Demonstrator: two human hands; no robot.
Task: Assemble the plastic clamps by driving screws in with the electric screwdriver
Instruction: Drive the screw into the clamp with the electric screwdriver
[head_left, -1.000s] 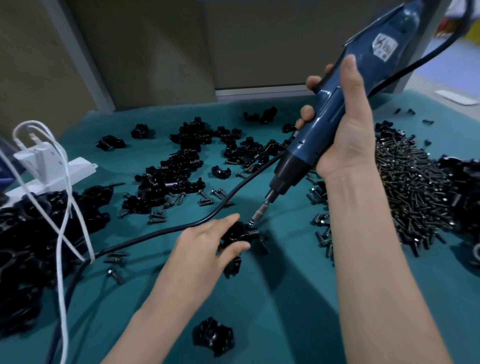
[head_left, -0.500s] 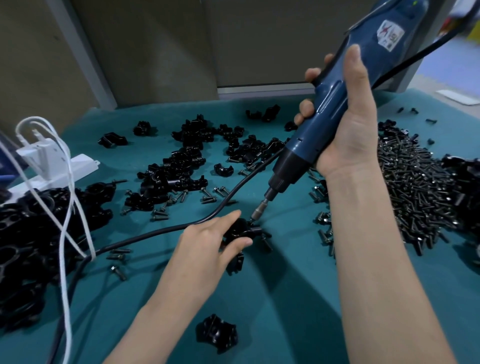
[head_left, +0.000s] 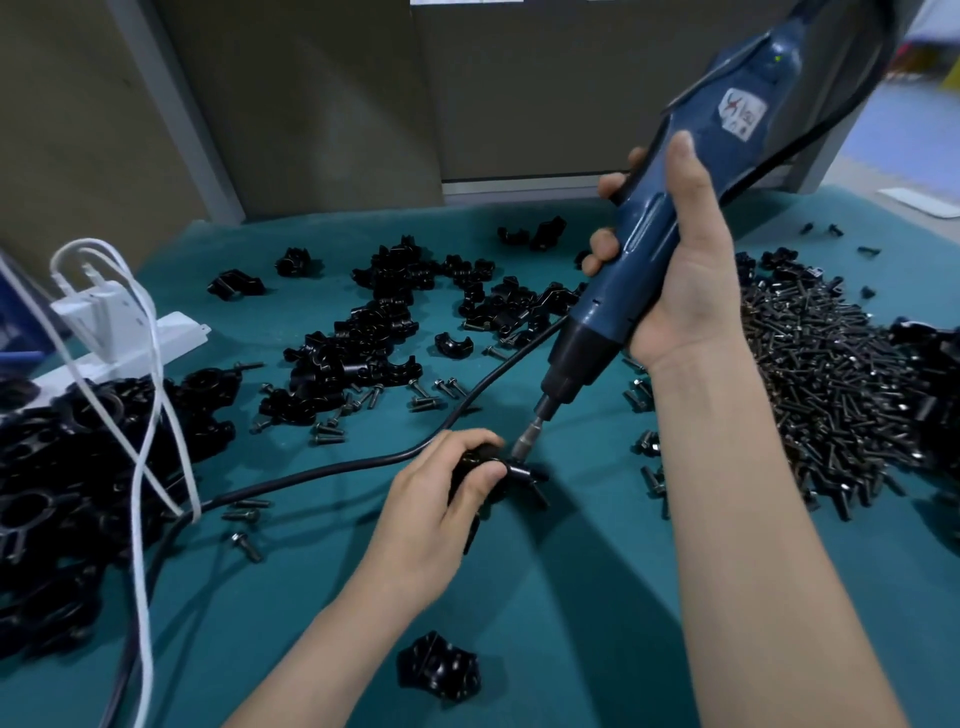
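My left hand (head_left: 436, 499) grips a black plastic clamp (head_left: 511, 475) on the teal table cover (head_left: 571, 597), fingers curled over its top. My right hand (head_left: 680, 270) holds the blue electric screwdriver (head_left: 649, 249) tilted, bit pointing down-left. The bit tip (head_left: 519, 449) touches the clamp right beside my left fingertips. A large heap of dark screws (head_left: 841, 384) lies to the right of my right forearm.
Loose black clamp halves (head_left: 374, 332) and scattered screws (head_left: 431, 392) lie beyond my hands. A pile of clamps (head_left: 78, 467) fills the left. One clamp (head_left: 439, 670) sits near the front edge. The screwdriver's black cable (head_left: 322, 470) and white cables (head_left: 145, 395) cross the left side by a white power strip (head_left: 124, 332).
The screwdriver has come down and its bit now meets the clamp. My left fingers have curled more tightly over the clamp.
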